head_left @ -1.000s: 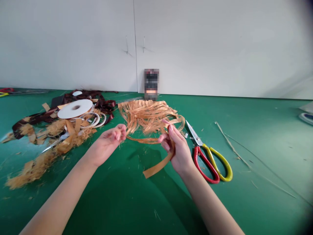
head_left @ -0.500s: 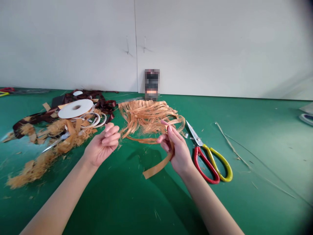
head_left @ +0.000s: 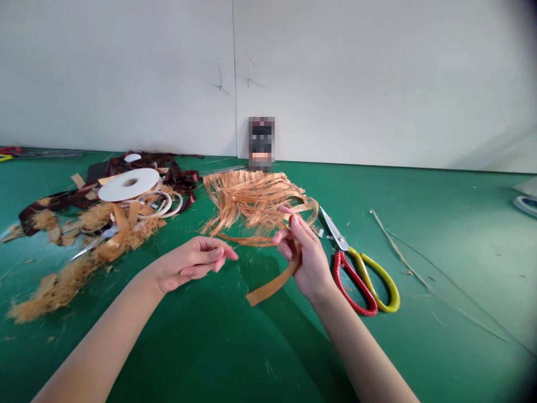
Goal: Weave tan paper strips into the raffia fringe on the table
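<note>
My right hand (head_left: 304,252) pinches a tan ribbon strip (head_left: 272,285) between thumb and fingers, and its loose end hangs down toward the green table top (head_left: 453,246). Just behind that hand lies a fringe of orange-tan fibres (head_left: 251,201), its strands attached along a band and touching the strip. My left hand (head_left: 191,264) floats over the table with fingers loosely extended, holding nothing. The nearest thing to it is the lower edge of the fringe. Red-and-yellow-handled scissors (head_left: 361,280) lie to the right of my right hand, blades pointing up-left.
To the left lie a white ribbon spool (head_left: 128,185), dark maroon ribbon (head_left: 180,180), white rings, and a metal blade among shredded tan fibres (head_left: 62,294). Thin stalks (head_left: 398,257) lie to the right. A pixelated object (head_left: 261,144) stands against the white wall.
My left hand has turned and moved right, its fingers opening and reaching toward the middle of the table. My right hand and the strip have barely moved.
</note>
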